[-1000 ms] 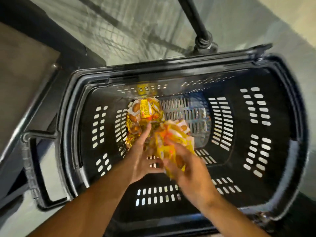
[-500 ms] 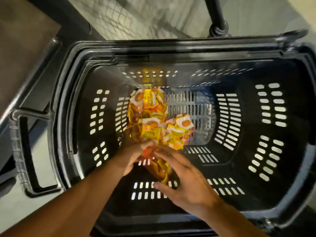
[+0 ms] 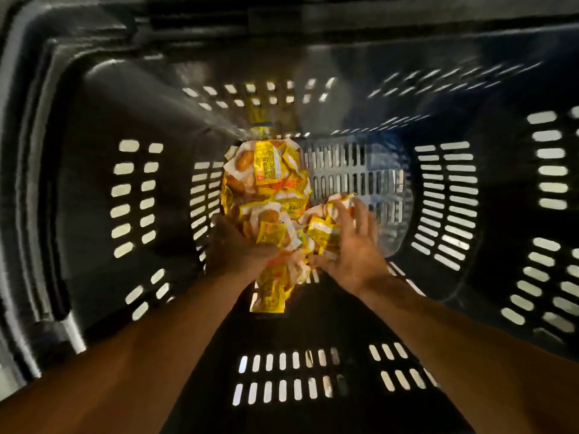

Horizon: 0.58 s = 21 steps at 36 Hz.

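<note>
Both hands have sunk deeper into the basket (image 3: 94,198). The right hand (image 3: 354,245) has its fingers (image 3: 362,214) spread over the snack packets (image 3: 269,183); the left hand (image 3: 238,249) has fingers hidden beneath, so I cannot tell. Loosely scooped packets may spill back.

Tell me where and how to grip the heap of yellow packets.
Probably cupped from both flanks at its near end, coming from above: the heap of yellow packets looks loose and floppy on the basket floor. The left hand and right hand flank it so.
</note>
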Tool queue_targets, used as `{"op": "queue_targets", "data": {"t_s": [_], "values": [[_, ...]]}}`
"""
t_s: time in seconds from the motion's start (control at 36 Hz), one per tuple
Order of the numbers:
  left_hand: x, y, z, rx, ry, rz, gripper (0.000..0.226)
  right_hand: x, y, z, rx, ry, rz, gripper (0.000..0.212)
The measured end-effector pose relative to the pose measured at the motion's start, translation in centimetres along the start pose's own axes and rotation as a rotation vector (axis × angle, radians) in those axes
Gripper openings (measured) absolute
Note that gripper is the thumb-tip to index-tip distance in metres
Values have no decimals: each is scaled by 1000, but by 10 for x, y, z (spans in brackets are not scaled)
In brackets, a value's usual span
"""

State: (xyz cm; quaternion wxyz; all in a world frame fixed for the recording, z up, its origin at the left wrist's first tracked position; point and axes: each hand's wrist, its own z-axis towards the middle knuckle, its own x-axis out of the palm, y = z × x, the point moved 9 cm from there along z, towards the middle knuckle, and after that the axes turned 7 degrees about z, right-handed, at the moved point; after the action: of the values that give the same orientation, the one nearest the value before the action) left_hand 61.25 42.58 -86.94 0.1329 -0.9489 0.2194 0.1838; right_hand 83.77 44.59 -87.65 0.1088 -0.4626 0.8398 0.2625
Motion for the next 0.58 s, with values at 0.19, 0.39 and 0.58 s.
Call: {"op": "queue_targets", "data": {"t_s": [0.19, 0.39, 0.58], "values": [[1, -1, 3, 76, -144, 123, 124, 12, -2, 29, 2, -141, -35, 118], [-6, -13, -15, 228, -166, 160, 83, -3, 12, 15, -104, -198, -126, 70], [-12, -25, -23, 257, -24, 132, 67, -21, 1, 3, 103, -53, 170, 40]]}}
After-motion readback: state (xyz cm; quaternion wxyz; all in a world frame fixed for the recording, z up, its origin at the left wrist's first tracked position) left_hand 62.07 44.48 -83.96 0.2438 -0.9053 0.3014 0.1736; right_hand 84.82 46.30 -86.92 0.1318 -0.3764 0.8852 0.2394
